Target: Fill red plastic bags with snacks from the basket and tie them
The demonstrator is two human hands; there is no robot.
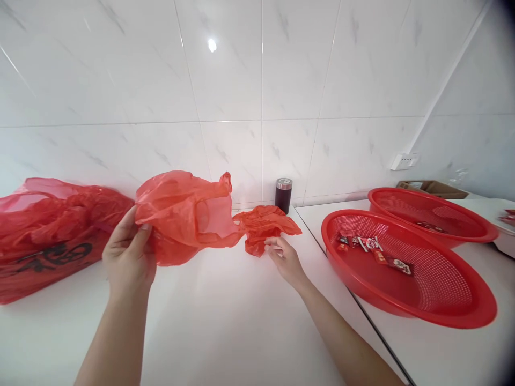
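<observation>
My left hand (131,252) is closed on a red plastic bag (177,214), pinching its left side between thumb and fingers. The bag hangs partly spread above the white table, with its handle loops pointing right. A second, crumpled red plastic bag (267,220) lies further right, by the wall. At its front edge, my right hand (285,260) has its thumb and fingertips drawn together on the thin film. The exact contact at those fingertips is small and hard to see.
A large red bag with black lettering (60,236) sits at the left. Behind the crumpled bag stands a dark tumbler (284,195). On the right, a red perforated basket (446,284) holds several small wrapped packets (380,254); another red basket (426,201) and a cardboard box (436,188) are behind.
</observation>
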